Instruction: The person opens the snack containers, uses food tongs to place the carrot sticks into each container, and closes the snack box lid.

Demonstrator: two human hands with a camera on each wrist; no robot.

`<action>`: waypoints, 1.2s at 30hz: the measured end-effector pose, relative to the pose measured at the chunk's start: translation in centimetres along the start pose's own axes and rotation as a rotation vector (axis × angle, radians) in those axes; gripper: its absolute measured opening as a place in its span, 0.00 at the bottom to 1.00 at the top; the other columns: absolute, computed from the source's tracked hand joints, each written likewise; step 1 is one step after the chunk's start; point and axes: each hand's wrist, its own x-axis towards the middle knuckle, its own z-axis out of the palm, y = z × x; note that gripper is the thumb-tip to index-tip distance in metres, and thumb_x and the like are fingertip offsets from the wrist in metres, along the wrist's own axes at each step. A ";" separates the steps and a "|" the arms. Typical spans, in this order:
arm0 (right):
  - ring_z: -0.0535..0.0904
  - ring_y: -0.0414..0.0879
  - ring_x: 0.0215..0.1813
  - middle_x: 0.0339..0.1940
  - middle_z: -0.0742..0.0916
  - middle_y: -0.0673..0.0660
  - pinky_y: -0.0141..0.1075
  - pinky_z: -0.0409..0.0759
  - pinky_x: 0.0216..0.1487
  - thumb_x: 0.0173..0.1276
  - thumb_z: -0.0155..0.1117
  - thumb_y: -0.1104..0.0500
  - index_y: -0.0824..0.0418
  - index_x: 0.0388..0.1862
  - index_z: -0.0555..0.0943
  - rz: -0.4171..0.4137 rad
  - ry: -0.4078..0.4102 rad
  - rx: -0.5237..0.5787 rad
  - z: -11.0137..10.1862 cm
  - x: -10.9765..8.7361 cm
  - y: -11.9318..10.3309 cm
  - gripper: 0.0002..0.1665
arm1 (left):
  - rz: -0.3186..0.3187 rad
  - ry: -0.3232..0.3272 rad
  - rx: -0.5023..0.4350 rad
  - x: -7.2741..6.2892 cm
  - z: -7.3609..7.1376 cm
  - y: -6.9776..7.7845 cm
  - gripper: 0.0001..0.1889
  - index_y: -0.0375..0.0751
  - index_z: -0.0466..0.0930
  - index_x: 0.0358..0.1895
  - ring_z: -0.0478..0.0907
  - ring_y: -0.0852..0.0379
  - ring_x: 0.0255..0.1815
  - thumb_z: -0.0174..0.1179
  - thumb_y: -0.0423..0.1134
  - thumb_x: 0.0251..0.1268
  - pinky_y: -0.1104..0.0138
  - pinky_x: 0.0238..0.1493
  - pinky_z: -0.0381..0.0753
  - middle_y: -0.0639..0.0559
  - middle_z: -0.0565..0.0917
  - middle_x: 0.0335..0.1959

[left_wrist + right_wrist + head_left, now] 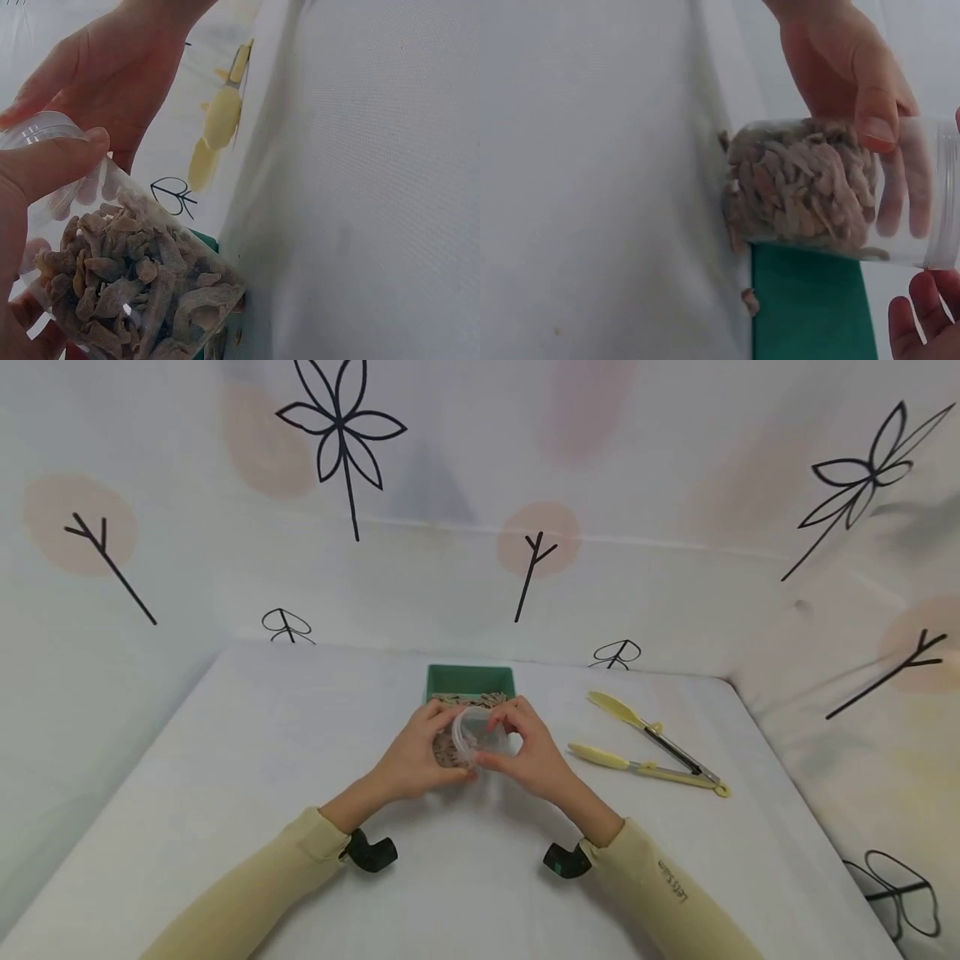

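Observation:
A clear round jar (802, 187), partly filled with brownish dried strips, is tilted between both hands in front of a green bin. My left hand (416, 760) grips the jar's side, the thumb on one face and the fingers round the other. At the mouth end, the thumb and fingers of my right hand (536, 760) hold the clear lid (476, 727); whether it is seated or loose I cannot tell. More strips lie in the green bin (471, 678), whose near part is hidden by the hands and jar.
Yellow-tipped tongs (669, 748) lie spread on the white-covered table to the right. A small loose strip (750, 301) shows at the bin's edge. Black curved pieces (372, 852) are at both cuffs. Patterned cloth walls (420, 585) stand behind and at the sides.

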 end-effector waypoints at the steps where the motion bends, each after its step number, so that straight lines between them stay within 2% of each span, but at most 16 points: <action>1: 0.71 0.52 0.55 0.51 0.76 0.55 0.52 0.72 0.54 0.55 0.80 0.62 0.64 0.42 0.76 -0.014 -0.011 0.009 -0.2 0.0 0.0 0.21 | 0.003 0.000 0.001 0.0 0.0 0.0 0.48 0.42 0.70 0.71 0.68 0.53 0.54 0.81 0.49 0.44 0.56 0.51 0.75 0.54 0.72 0.51; 4: 0.68 0.52 0.65 0.64 0.74 0.56 0.56 0.69 0.63 0.56 0.78 0.65 0.63 0.43 0.79 -0.088 -0.088 0.040 -1.2 0.3 -0.2 0.18 | 0.018 -0.003 -0.003 0.2 -0.1 0.2 0.47 0.42 0.70 0.71 0.69 0.53 0.56 0.81 0.49 0.43 0.54 0.53 0.75 0.54 0.72 0.53; 7: 0.61 0.54 0.75 0.74 0.68 0.59 0.59 0.63 0.68 0.58 0.72 0.69 0.64 0.45 0.80 -0.161 -0.202 0.093 -2.1 0.7 -0.4 0.16 | 0.024 -0.008 -0.009 0.2 0.0 0.2 0.47 0.43 0.71 0.71 0.69 0.52 0.56 0.82 0.48 0.43 0.53 0.54 0.75 0.53 0.72 0.53; 10: 0.59 0.56 0.76 0.76 0.67 0.60 0.57 0.64 0.67 0.57 0.66 0.72 0.64 0.47 0.80 -0.202 -0.288 0.113 -2.6 1.1 -0.6 0.17 | 0.026 -0.010 -0.007 0.2 0.0 0.2 0.46 0.42 0.71 0.70 0.70 0.53 0.55 0.82 0.47 0.42 0.53 0.54 0.76 0.53 0.72 0.52; 12: 0.61 0.56 0.75 0.75 0.68 0.60 0.57 0.67 0.64 0.55 0.63 0.73 0.63 0.47 0.80 -0.208 -0.313 0.101 -2.7 1.3 -0.7 0.19 | 0.029 -0.010 -0.007 0.2 0.0 0.2 0.46 0.42 0.72 0.69 0.70 0.53 0.55 0.82 0.48 0.43 0.53 0.53 0.76 0.53 0.72 0.52; 15: 0.64 0.55 0.73 0.72 0.72 0.59 0.56 0.69 0.63 0.55 0.63 0.74 0.62 0.48 0.82 -0.197 -0.310 0.078 -2.5 1.3 -0.7 0.20 | 0.024 -0.012 -0.008 0.1 0.0 0.1 0.45 0.42 0.72 0.69 0.69 0.54 0.54 0.81 0.49 0.44 0.54 0.52 0.76 0.54 0.72 0.53; 20: 0.67 0.55 0.71 0.69 0.75 0.58 0.52 0.69 0.66 0.57 0.70 0.73 0.62 0.51 0.85 -0.176 -0.239 0.052 -1.9 1.0 -0.8 0.22 | 0.023 0.000 -0.012 -0.1 -0.1 0.0 0.45 0.44 0.72 0.70 0.70 0.53 0.55 0.81 0.49 0.44 0.54 0.52 0.75 0.55 0.73 0.53; 24: 0.67 0.58 0.71 0.67 0.75 0.62 0.54 0.68 0.68 0.56 0.71 0.73 0.67 0.52 0.84 -0.180 -0.184 0.020 -1.3 0.6 -1.4 0.22 | 0.024 -0.004 -0.007 -0.3 -0.3 0.0 0.45 0.46 0.71 0.71 0.69 0.52 0.58 0.80 0.49 0.45 0.53 0.54 0.76 0.55 0.74 0.55; 28: 0.67 0.64 0.69 0.65 0.76 0.69 0.59 0.68 0.66 0.56 0.71 0.75 0.72 0.51 0.83 -0.173 -0.155 0.008 -1.4 0.5 -3.3 0.22 | 0.018 -0.032 0.006 -0.1 -0.8 0.1 0.45 0.47 0.71 0.71 0.70 0.52 0.57 0.80 0.49 0.46 0.52 0.54 0.76 0.54 0.74 0.55; 32: 0.68 0.64 0.68 0.64 0.76 0.70 0.60 0.71 0.62 0.59 0.71 0.73 0.73 0.54 0.81 -0.112 -0.155 0.003 -1.8 0.7 -5.2 0.22 | -0.005 -0.070 0.020 0.3 -1.5 0.2 0.46 0.48 0.70 0.71 0.72 0.54 0.55 0.81 0.50 0.45 0.52 0.53 0.77 0.54 0.74 0.55; 35: 0.69 0.62 0.68 0.66 0.75 0.69 0.58 0.73 0.61 0.61 0.71 0.72 0.73 0.56 0.80 -0.065 -0.153 0.019 -1.8 0.7 -5.6 0.23 | -0.041 -0.086 0.013 0.4 -1.9 0.1 0.48 0.48 0.68 0.71 0.73 0.53 0.58 0.81 0.51 0.44 0.51 0.56 0.76 0.54 0.74 0.60; 36: 0.69 0.61 0.68 0.67 0.75 0.68 0.57 0.74 0.61 0.62 0.70 0.71 0.72 0.58 0.79 -0.057 -0.150 0.024 -1.8 0.7 -5.2 0.24 | -0.051 -0.087 0.004 0.3 -1.9 0.1 0.48 0.47 0.68 0.72 0.73 0.53 0.59 0.81 0.50 0.43 0.51 0.57 0.76 0.54 0.73 0.62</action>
